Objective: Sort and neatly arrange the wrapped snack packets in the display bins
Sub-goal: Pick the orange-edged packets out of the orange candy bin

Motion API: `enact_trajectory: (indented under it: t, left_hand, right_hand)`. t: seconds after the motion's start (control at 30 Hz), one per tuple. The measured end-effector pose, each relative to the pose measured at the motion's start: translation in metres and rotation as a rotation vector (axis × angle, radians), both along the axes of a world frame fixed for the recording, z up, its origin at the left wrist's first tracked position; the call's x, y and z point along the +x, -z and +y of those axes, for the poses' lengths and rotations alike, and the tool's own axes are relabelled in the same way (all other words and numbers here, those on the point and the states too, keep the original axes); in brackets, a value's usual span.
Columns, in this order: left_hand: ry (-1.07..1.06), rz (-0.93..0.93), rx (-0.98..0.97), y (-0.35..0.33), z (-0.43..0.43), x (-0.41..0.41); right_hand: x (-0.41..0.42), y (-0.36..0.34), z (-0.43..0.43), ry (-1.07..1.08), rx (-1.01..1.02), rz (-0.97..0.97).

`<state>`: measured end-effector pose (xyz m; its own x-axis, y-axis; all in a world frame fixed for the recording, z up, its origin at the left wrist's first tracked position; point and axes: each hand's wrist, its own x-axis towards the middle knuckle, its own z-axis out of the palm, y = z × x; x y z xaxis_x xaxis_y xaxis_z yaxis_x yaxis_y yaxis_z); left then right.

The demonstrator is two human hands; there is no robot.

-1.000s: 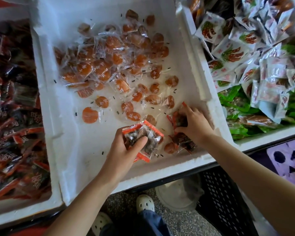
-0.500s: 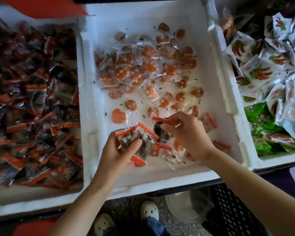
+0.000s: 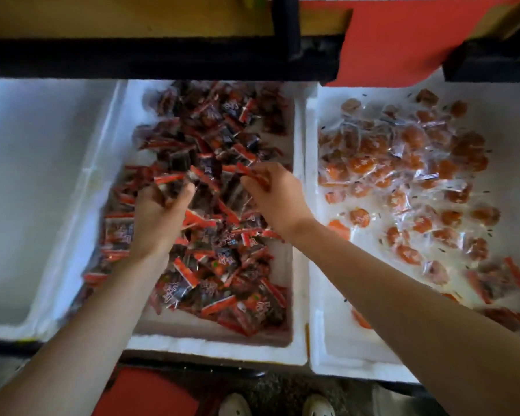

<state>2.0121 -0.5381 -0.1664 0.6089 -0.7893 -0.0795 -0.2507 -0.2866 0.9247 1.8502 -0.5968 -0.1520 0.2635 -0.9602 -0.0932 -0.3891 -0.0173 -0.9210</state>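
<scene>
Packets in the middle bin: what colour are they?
Dark packets with red end strips; the head view shows them.

A shop's snack display: white foam bins (image 3: 207,349) side by side, full of wrapped packets (image 3: 216,139), beneath a shelf (image 3: 162,58).

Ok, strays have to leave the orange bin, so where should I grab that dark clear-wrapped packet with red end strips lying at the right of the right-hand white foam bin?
Probably pinch the dark red-ended packet by its nearer red end strip, coming straight down from above. It lies flat on the floor of the white foam bin, so the thin sealed edge should lift easiest.
</scene>
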Motion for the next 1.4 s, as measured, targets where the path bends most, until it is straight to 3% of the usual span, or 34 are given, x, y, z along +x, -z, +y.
enact_trajectory:
  t: [0.17, 0.27, 0.4, 0.53, 0.7, 0.8, 0.9, 1.03, 1.13, 1.27, 1.4]
  left_hand:
    - [0.03, 0.005, 0.001, -0.004, -0.042, 0.018]
    - [0.113, -0.144, 0.111, -0.009, -0.045, 0.007]
    - [0.253, -0.423, 0.008, -0.012, -0.022, -0.033]
    - [0.529, -0.531, -0.144, 0.006, -0.006, -0.089]
    - [0.896, -0.446, -0.104, 0.034, -0.012, -0.193]
    - [1.1, -0.318, -0.017, 0.048, -0.02, -0.263]
    - [1.224, -0.222, 0.103, 0.063, -0.031, -0.332]
    - [1.241, -0.246, 0.263, 0.082, -0.045, -0.406]
    - [1.187, -0.289, 0.35, 0.096, -0.05, -0.433]
    - [1.095, -0.268, 0.411, 0.107, -0.053, -0.443]
    - [0.977, -0.229, 0.361, 0.099, -0.053, -0.427]
  right_hand:
    - [0.039, -0.006, -0.02, -0.012, 0.038, -0.064]
    - [0.024, -0.004, -0.009, -0.134, -0.027, -0.002]
    - [-0.041, 0.017, 0.018, -0.137, -0.163, 0.176]
    - [-0.154, 0.04, 0.046, 0.002, -0.186, 0.385]
    - [-0.307, 0.045, 0.076, 0.284, 0.006, 0.612]
    - [-0.366, 0.056, 0.092, 0.28, 0.201, 0.68]
    - [-0.394, 0.073, 0.098, 0.179, 0.257, 0.743]
    - [-0.398, 0.089, 0.092, -0.013, 0.279, 0.848]
    - [-0.398, 0.094, 0.087, -0.037, 0.238, 0.836]
    - [-0.399, 0.095, 0.085, -0.022, 0.19, 0.796]
    - [-0.399, 0.089, 0.089, -0.061, 0.084, 0.887]
